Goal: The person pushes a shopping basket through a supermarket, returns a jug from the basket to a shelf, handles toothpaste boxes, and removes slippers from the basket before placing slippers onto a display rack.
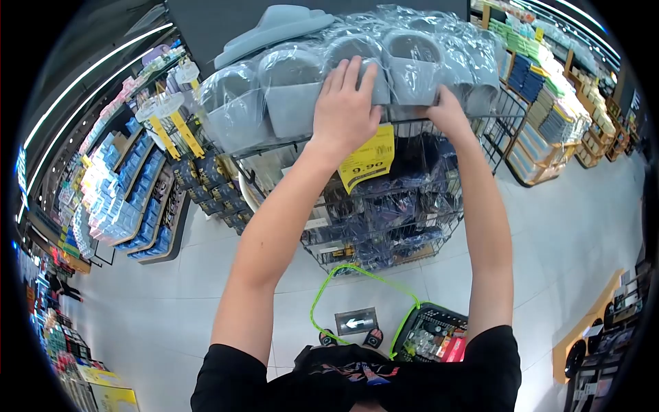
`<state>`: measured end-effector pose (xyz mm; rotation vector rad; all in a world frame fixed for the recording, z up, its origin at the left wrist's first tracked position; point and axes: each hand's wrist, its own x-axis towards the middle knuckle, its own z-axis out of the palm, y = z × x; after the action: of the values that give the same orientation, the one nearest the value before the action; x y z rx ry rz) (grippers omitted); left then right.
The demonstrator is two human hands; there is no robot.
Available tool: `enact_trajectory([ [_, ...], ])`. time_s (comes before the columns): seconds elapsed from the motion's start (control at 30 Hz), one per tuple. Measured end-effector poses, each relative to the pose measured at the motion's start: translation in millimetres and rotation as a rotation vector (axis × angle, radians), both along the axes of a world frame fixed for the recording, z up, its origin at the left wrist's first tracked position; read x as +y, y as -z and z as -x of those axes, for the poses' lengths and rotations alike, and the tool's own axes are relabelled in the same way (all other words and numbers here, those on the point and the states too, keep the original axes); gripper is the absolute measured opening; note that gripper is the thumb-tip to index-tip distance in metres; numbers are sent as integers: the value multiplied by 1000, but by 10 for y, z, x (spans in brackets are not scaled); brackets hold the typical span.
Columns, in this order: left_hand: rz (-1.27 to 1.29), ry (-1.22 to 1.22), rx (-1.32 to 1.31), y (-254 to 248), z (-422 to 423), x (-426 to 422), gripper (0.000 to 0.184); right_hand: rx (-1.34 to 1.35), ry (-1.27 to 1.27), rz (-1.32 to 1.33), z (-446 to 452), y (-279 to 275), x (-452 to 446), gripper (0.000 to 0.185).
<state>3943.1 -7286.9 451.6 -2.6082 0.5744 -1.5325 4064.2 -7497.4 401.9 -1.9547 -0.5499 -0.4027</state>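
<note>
Grey slippers in clear plastic (292, 99) stand in a row along the top of a black wire rack (274, 145). My left hand (345, 110) lies with its fingers spread on the front of a wrapped slipper near the middle of the row. At the rack's front edge, my right hand (447, 113) is bent around the lower corner of another wrapped slipper (414, 65); its fingertips are partly hidden. A yellow price tag (368, 159) hangs just below my left hand. One more grey slipper (274, 31) lies on top of the row.
Dark wrapped goods (395, 206) fill the rack's lower part. A black basket (432, 329) with a green handle stands on the floor by my feet. Shelves of blue packs (137, 199) are at the left, stacked towels (549, 113) at the right.
</note>
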Motion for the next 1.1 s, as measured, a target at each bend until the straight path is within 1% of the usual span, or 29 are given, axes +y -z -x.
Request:
enact_trajectory([
  [0.03, -7, 57, 26, -11, -20, 66, 65, -73, 179, 21, 203, -20, 55, 58],
  [0.07, -3, 43, 21, -21, -52, 98, 65, -445, 407, -4, 342, 39, 157, 68],
  [0.1, -7, 69, 16, -32, -97, 91, 66, -451, 392, -5, 495, -14, 235, 68],
  [0.17, 1, 77, 17, -8, -94, 79, 66, -751, 351, 107, 785, -189, 351, 72],
  [0.2, 8, 93, 18, -7, -62, 65, 67, -835, 360, 134, 801, -169, 432, 72],
  [0.23, 13, 114, 16, -40, -13, 69, 67, -838, 350, 134, 836, -153, 472, 72],
  [0.27, 32, 125, 21, -19, 63, 76, 60, -844, 367, 231, 853, -120, 486, 71],
  [0.3, 34, 122, 5, -26, 162, 88, 60, -856, 388, 329, 842, -112, 484, 70],
  [0.37, -17, 136, -99, -4, 400, 178, 51, -856, 364, 317, 808, -84, 439, 67],
  [0.4, -47, 67, -185, 15, 485, 274, 45, -843, 368, 316, 809, -73, 414, 66],
  [0.43, -46, 61, -192, 8, 597, 370, 45, -826, 373, 314, 828, -65, 391, 65],
  [0.5, 40, -180, -318, -54, 776, 578, 45, -829, 386, 333, 877, -70, 373, 63],
  [0.53, 41, -177, -324, -66, 749, 735, 45, -828, 388, 328, 891, -64, 372, 63],
  [0.6, 39, -305, -244, -16, 555, 1049, 47, -827, 380, 333, 919, -42, 376, 63],
  [0.7, 26, -366, -247, -51, 345, 1075, 48, -815, 382, 315, 957, -16, 409, 61],
  [0.77, 32, -367, -249, -31, 355, 985, 49, -834, 383, 242, 996, 28, 434, 60],
  [0.83, 28, -354, -255, -3, 388, 888, 50, -808, 410, 253, 1070, 82, 452, 59],
  [0.93, 60, -273, -250, 33, 441, 877, 49, -781, 455, 275, 1184, 119, 395, 58],
  [1.1, 126, -143, -212, 71, 602, 928, 52, -736, 441, 218, 1434, 197, 291, 56],
])
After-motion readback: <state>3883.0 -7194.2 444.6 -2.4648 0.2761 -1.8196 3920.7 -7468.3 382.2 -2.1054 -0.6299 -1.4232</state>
